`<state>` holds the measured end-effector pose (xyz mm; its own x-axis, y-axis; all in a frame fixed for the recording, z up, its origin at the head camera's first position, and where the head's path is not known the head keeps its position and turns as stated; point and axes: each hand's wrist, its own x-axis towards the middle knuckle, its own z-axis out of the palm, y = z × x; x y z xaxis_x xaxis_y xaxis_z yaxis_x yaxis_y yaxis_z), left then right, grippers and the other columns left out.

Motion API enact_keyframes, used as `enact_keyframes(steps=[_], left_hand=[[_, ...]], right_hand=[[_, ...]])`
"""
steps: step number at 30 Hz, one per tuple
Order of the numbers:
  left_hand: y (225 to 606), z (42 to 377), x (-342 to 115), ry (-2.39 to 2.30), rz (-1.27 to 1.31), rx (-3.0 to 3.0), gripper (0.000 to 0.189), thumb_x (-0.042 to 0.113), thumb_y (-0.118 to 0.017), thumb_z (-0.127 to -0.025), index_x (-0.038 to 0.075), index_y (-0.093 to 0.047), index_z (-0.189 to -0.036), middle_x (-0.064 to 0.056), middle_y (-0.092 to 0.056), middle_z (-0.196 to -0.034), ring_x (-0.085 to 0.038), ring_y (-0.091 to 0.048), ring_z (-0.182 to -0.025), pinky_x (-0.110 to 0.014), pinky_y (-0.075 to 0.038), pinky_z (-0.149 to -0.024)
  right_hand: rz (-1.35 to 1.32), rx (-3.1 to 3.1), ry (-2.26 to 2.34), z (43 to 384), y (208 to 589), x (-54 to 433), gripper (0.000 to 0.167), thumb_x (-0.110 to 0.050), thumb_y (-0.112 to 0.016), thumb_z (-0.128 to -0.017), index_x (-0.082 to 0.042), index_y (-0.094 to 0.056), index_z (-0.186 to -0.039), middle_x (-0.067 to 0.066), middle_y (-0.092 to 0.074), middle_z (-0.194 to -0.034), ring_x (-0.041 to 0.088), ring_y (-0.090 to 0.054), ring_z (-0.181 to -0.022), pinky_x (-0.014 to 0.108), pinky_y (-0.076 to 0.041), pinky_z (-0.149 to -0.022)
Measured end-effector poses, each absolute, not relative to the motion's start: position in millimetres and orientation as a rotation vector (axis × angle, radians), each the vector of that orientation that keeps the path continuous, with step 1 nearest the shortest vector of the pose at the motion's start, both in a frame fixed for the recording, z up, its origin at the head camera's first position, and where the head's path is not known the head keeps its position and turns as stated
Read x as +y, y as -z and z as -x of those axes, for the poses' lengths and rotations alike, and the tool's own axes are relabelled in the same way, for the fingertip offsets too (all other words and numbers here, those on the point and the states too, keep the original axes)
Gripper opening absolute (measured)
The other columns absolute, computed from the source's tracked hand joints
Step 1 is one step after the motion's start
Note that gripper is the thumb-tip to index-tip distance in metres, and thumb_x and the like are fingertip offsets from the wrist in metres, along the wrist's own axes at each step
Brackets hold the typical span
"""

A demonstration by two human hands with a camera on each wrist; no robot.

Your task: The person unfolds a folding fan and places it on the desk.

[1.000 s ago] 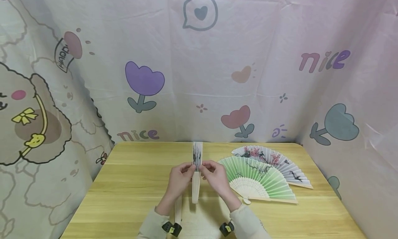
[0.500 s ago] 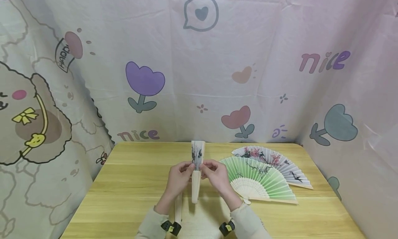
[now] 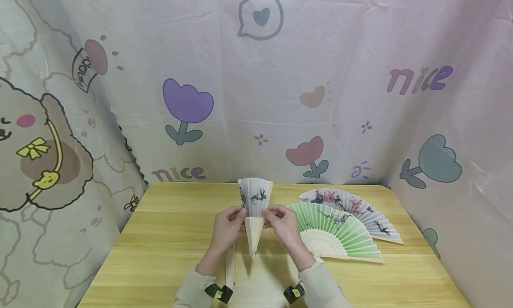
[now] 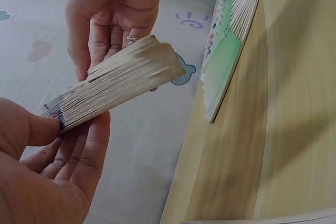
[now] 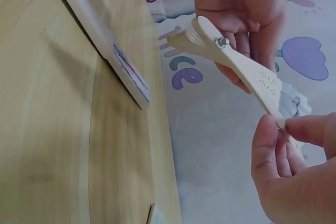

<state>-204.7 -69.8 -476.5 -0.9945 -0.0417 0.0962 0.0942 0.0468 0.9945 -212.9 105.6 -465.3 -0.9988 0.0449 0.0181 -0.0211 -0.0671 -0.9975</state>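
Observation:
A folding fan (image 3: 255,201) with pale ribs and a grey-white leaf printed in dark ink is held up over the table, spread into a narrow wedge, its pivot end pointing down. My left hand (image 3: 228,228) pinches its left edge between thumb and fingers. On the opposite edge, my right hand (image 3: 283,223) pinches the outer rib in the same way. The right wrist view shows the metal pivot pin (image 5: 221,42) and the small pierced holes of the guard rib. Below my left forearm lies a second, folded fan (image 3: 230,270), partly hidden by that arm.
An opened green fan (image 3: 340,228) lies on the right of the wooden table (image 3: 160,237), overlapping an opened white fan with pink blossoms (image 3: 360,205) behind it. A printed cloth (image 3: 248,85) hangs behind the table and along both sides.
The held fan has gone from a nearly folded stick to a narrow wedge, showing more of its printed leaf. My hands have moved slightly apart. The fans on the table stay put.

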Motion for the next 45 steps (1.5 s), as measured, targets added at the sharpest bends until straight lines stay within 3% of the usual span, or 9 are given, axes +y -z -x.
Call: enact_keyframes(steps=[5,13,27,45], left_hand=[[475,204,-72,2.118,0.013,-2.181,0.029,0.007,-0.062,-0.106,-0.011,-0.067,-0.128,-0.031,-0.074,-0.116,-0.018,-0.076,-0.079,-0.033,-0.070,-0.072],[478,206,-75,2.166,0.019,-2.143,0.029,0.004,-0.058,-0.107,-0.013,-0.065,-0.129,-0.033,-0.074,-0.114,-0.028,-0.080,-0.084,-0.032,-0.070,-0.076],[479,206,-77,2.309,-0.034,-2.014,0.030,0.001,-0.055,-0.108,-0.017,-0.060,-0.131,-0.035,-0.071,-0.116,-0.012,-0.076,-0.083,-0.028,-0.069,-0.080],[479,206,-82,2.370,-0.129,-1.935,0.030,0.006,-0.056,-0.109,-0.016,-0.060,-0.129,-0.025,-0.076,-0.110,-0.011,-0.076,-0.079,-0.029,-0.070,-0.080]], right_hand=[[0.074,-2.069,-2.271,213,464,108,0.024,-0.001,-0.074,-0.094,0.016,-0.069,-0.111,0.005,-0.072,-0.078,0.010,-0.066,-0.063,0.022,-0.066,-0.061],[0.113,-2.044,-2.272,215,463,111,0.025,-0.002,-0.074,-0.095,0.016,-0.068,-0.111,0.002,-0.072,-0.078,0.009,-0.066,-0.063,0.022,-0.066,-0.062],[0.193,-1.957,-2.343,218,465,118,0.026,-0.001,-0.073,-0.096,0.017,-0.065,-0.114,-0.001,-0.071,-0.076,0.009,-0.067,-0.061,0.025,-0.068,-0.065],[0.238,-1.876,-2.390,219,462,122,0.025,-0.002,-0.075,-0.095,0.015,-0.065,-0.112,-0.001,-0.071,-0.073,0.009,-0.066,-0.061,0.025,-0.067,-0.064]])
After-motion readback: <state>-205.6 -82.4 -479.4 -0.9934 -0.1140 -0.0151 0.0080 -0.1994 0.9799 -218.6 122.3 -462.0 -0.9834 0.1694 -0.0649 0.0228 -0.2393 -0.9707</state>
